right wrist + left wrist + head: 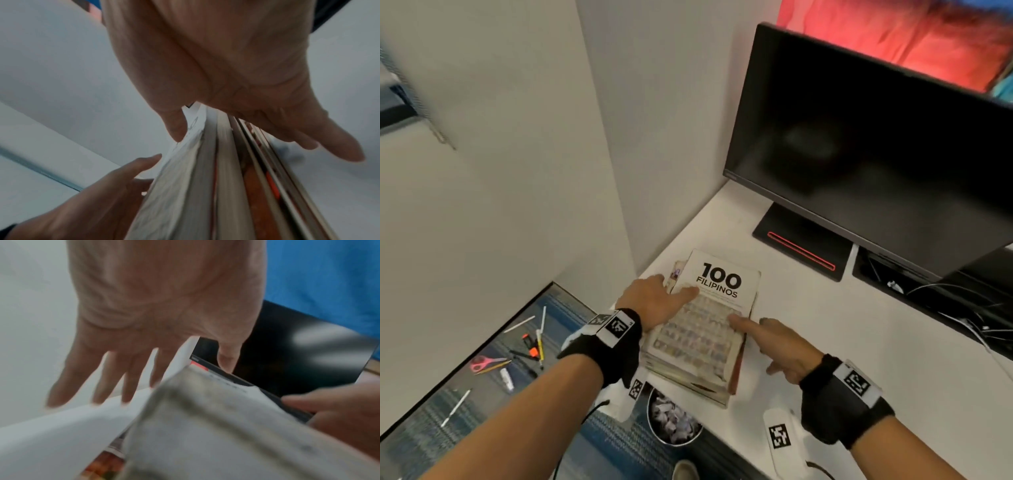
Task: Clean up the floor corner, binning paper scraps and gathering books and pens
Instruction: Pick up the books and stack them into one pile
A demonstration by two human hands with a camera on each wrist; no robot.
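Observation:
A stack of books (702,335) lies on the white desk (859,325), topped by a white book titled "100 Filipinos". My left hand (657,301) rests at the stack's left edge with its thumb on the cover and its fingers (107,378) straight and spread over the desk. My right hand (774,339) sits against the right edge, thumb on the cover and fingers (329,142) stretched along the side of the stack (226,186). On the floor to the left lie several pens and markers (530,342). A round bin (673,419) holding paper scraps stands below the desk edge.
A dark monitor (876,154) on its stand occupies the back of the desk, with a tray of cables (945,301) to its right. Pink scissors (482,364) lie among the pens on the blue carpet. White walls close in on the left.

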